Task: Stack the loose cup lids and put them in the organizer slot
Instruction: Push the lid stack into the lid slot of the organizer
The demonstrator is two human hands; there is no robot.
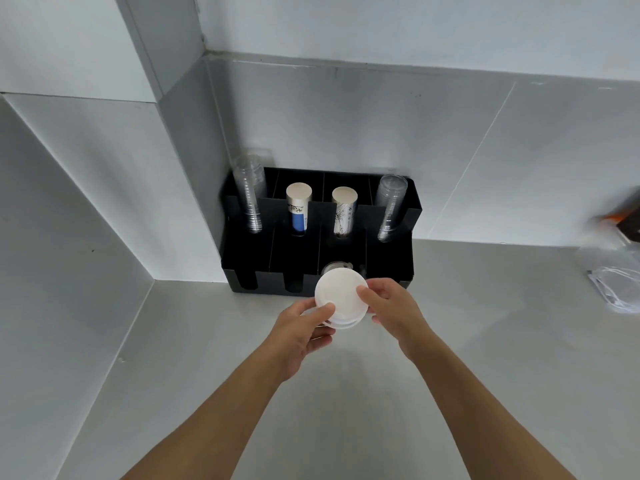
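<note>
Both my hands grasp a small stack of white lids (341,297) — left hand (304,329) pinching its near-left edge, right hand (389,303) its right rim — just in front of the black organizer (242,251) on the grey counter (450,341). A clear lid, perhaps, already sits in the slot (337,266) behind.

My one head view (wide-angle) looks steeply forward-down, close above the pale grey countertop (485,341) and black compartmented organizer (242,258).
</note>
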